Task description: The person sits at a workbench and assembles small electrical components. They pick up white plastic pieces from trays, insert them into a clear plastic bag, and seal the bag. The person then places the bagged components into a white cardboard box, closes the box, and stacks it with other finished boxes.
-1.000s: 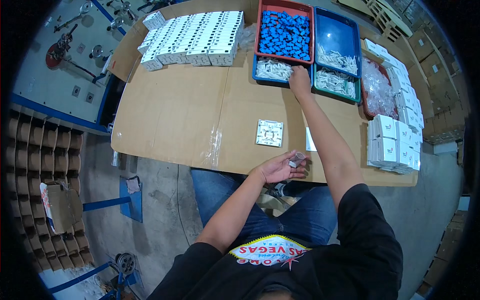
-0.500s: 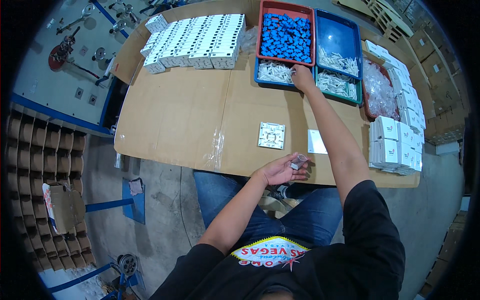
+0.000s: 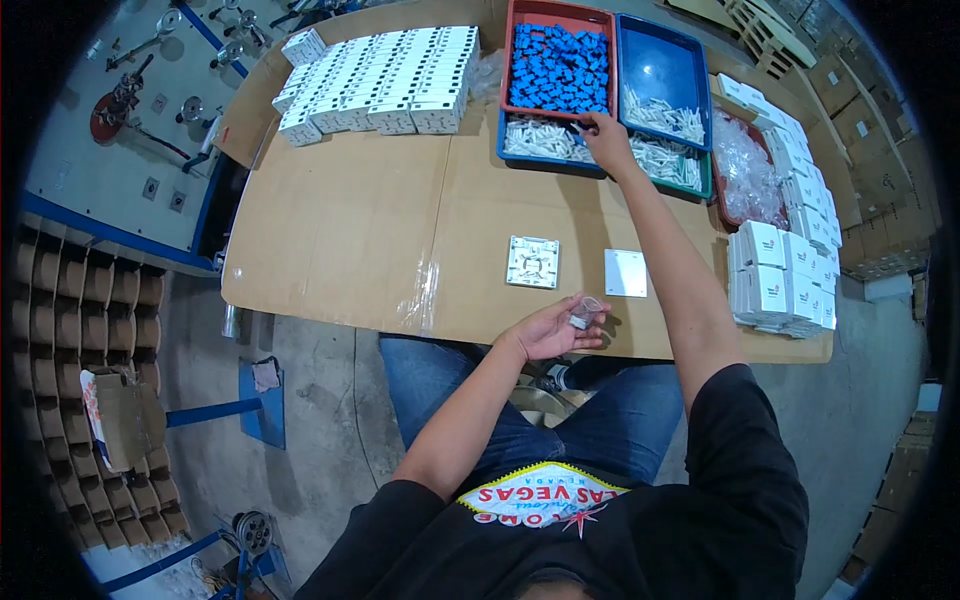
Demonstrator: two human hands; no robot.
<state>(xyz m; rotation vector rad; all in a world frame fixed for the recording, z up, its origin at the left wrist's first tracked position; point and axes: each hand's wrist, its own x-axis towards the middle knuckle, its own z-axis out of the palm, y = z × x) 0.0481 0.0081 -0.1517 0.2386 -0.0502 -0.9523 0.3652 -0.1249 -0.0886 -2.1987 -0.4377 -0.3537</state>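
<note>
My left hand (image 3: pixel 550 330) is palm up at the table's near edge, its fingers curled round a small clear plastic bag (image 3: pixel 588 310) with something white inside. My right arm reaches across to the far bins. There my right hand (image 3: pixel 608 145) hovers over the right end of a blue bin (image 3: pixel 553 163) of small white plastic pieces (image 3: pixel 540 138). Its fingertips are pinched together, and a tiny item seems to show at them, too small to name. Between me and the bins lie a square white frame plate (image 3: pixel 532 262) with a cut-out centre and a plain white square plate (image 3: pixel 626 273).
A red tray (image 3: pixel 507 75) of blue parts overlaps the blue bin. Beside it are another blue tray (image 3: pixel 665 58) and a green bin (image 3: pixel 706 183), both with white pieces. White units (image 3: pixel 375 85) stand at the far left; stacked white plates (image 3: pixel 770 275) and clear bags (image 3: pixel 750 175) at the right.
My right hand has risen slightly from the white pieces toward the red tray's corner. The left hand keeps its hold on the bag. The whole view has shifted a little.
</note>
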